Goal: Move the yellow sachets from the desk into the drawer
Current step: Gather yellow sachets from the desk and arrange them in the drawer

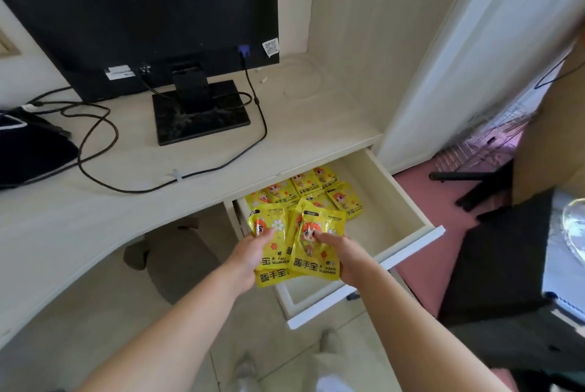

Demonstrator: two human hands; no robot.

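From my console I see both hands over the open cream-coloured wooden drawer [408,201], which is pulled out from under the pale wood-grain desk [126,170]. The left hand [250,252] grips the left side of a fanned bunch of glossy yellow sachets [304,252] printed with a cartoon figure, its thumb laid on top. The right hand [345,255] pinches the front sachet of that bunch, thumb pressed on its face. I count maybe three or four in the fan, though the overlap hides their edges. The bunch is held above the front half of the drawer. A loose pile of matching yellow sachets [313,192] lies at the drawer's back, partly under the desk edge. On the desk stand a black flat monitor [142,11] on a square base, a black cable [221,166] looping across the top, and a dark bag [28,151] at the left edge.
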